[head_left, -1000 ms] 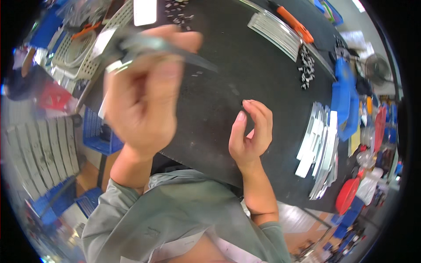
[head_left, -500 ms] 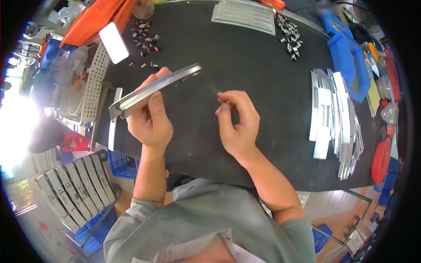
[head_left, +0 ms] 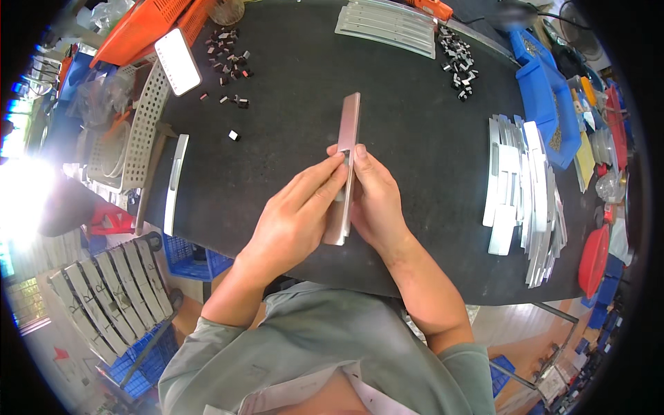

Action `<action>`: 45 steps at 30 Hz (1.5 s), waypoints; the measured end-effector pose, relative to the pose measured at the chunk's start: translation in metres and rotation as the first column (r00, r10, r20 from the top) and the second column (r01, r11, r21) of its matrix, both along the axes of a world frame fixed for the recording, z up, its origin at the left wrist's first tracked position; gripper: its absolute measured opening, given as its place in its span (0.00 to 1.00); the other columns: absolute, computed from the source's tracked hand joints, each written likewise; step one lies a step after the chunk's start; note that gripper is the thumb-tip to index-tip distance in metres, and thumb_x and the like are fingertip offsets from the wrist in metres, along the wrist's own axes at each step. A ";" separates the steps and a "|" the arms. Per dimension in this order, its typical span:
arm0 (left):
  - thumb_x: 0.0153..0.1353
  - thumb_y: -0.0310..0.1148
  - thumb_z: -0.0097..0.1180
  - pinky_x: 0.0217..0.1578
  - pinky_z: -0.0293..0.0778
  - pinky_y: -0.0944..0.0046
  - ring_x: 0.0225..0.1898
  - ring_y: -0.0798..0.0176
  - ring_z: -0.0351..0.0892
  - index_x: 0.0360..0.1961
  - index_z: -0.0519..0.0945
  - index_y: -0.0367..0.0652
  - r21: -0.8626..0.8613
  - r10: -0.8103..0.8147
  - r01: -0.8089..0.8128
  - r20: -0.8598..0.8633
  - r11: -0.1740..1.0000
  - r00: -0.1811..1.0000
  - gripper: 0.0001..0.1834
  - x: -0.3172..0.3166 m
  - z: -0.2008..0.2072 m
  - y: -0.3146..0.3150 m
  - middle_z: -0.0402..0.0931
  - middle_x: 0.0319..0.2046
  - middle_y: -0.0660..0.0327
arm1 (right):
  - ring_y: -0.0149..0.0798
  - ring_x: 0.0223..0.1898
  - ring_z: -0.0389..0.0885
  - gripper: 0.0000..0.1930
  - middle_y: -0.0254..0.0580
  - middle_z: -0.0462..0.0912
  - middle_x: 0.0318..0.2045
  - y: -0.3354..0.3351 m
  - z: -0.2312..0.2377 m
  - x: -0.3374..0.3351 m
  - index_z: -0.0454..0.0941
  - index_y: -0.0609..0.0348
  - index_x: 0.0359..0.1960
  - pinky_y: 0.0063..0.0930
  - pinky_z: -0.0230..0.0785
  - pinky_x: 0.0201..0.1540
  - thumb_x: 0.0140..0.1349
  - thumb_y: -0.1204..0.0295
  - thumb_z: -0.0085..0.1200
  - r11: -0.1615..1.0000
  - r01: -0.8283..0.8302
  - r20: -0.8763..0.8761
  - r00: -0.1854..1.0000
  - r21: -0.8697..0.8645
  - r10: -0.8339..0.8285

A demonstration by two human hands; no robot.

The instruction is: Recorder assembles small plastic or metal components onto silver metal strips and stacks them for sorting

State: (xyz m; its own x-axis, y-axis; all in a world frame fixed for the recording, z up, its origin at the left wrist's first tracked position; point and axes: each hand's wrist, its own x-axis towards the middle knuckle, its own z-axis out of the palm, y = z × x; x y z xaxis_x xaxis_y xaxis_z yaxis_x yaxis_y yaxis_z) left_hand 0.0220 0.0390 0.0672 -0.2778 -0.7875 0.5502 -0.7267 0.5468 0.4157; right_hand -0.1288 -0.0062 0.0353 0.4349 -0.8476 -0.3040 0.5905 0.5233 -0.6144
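Note:
A long, narrow metal strip [head_left: 350, 121] with a channel-like profile stands on edge between my hands, over the middle of the table. My left hand [head_left: 294, 218] is closed against its left side, fingertips pressed at a notch about halfway along. From the other side my right hand [head_left: 380, 200] grips it, thumb near the top edge of that notch. Whether a small part sits under the left fingertips is hidden. To the left, one small black-and-white block [head_left: 234, 135] lies alone, and another pale metal strip [head_left: 176, 183] rests along the table's left edge.
Small black-and-white blocks lie in a left pile [head_left: 225, 55] and a right pile [head_left: 458, 62]. Metal strips [head_left: 391, 28] are lined up at the back, and a stack of strips [head_left: 526, 194] is on the right. Blue bins [head_left: 550, 104], a white phone [head_left: 178, 62] and a perforated basket [head_left: 146, 131] border the table.
The metal strip has moved right to the table's middle and turned from slanting to pointing away from me. My right hand, empty before, has joined the left on it.

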 end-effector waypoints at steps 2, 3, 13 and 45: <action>0.56 0.17 0.63 0.50 0.84 0.55 0.52 0.47 0.86 0.54 0.81 0.29 0.341 -0.013 0.089 -0.221 0.936 0.975 0.21 0.005 0.015 0.008 0.76 0.61 0.46 | 0.29 0.40 0.80 0.20 0.37 0.82 0.40 0.003 0.002 0.000 0.78 0.62 0.54 0.28 0.74 0.44 0.82 0.57 0.42 0.999 -0.015 -0.054 0.998 -0.030 0.014; 0.56 0.17 0.63 0.50 0.84 0.55 0.52 0.47 0.86 0.54 0.81 0.29 0.330 0.008 0.066 -0.218 0.942 0.976 0.21 0.005 0.017 0.007 0.76 0.61 0.46 | 0.29 0.39 0.80 0.19 0.37 0.81 0.39 0.003 0.004 0.001 0.78 0.63 0.53 0.27 0.74 0.43 0.82 0.58 0.43 0.998 -0.026 -0.103 0.994 -0.065 0.019; 0.61 0.21 0.67 0.40 0.84 0.64 0.47 0.62 0.88 0.46 0.82 0.35 0.470 0.260 0.074 -0.605 0.880 0.752 0.13 0.015 0.003 0.014 0.81 0.52 0.55 | 0.27 0.33 0.78 0.20 0.35 0.81 0.34 0.004 -0.002 -0.007 0.78 0.66 0.56 0.22 0.73 0.35 0.81 0.60 0.45 0.986 -0.105 -0.145 0.986 -0.127 0.086; 0.75 0.26 0.54 0.43 0.86 0.57 0.47 0.51 0.88 0.60 0.72 0.24 0.145 0.191 -0.124 -0.711 0.982 0.676 0.18 0.039 0.075 -0.040 0.85 0.46 0.43 | 0.34 0.51 0.85 0.14 0.43 0.87 0.48 0.027 -0.015 0.016 0.80 0.63 0.53 0.31 0.75 0.58 0.75 0.65 0.58 0.634 -0.686 -0.303 0.727 -0.355 0.616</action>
State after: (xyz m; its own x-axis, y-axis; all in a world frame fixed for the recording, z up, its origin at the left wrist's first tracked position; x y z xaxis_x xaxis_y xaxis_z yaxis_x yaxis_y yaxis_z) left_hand 0.0606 -0.0013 0.1418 0.3094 -0.8313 0.4617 -0.2579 0.3940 0.8822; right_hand -0.1129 0.0203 0.0205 0.9059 -0.4117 -0.0994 0.0863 0.4093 -0.9083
